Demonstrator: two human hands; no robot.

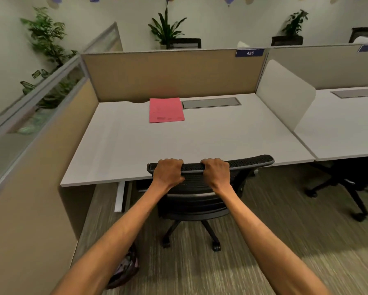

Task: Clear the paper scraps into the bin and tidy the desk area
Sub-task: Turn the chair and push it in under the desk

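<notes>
A black mesh office chair [200, 188] stands at the front edge of the white desk [136, 145], its seat partly under the desktop. My left hand [168, 172] and my right hand [216, 172] both grip the top rail of its backrest, side by side. A pink folder [166, 110] lies flat at the back of the desk, against the tan partition. A bin [125, 271] with a dark liner stands on the floor by the left partition, mostly hidden behind my left forearm. No paper scraps show on the desk.
Tan cubicle partitions [172, 73] close the desk at the back and left. A grey cable hatch [210, 102] lies beside the folder. A white divider [285, 94] separates a neighbouring desk at right, with another black chair [349, 188] under it. Carpet floor lies behind the chair.
</notes>
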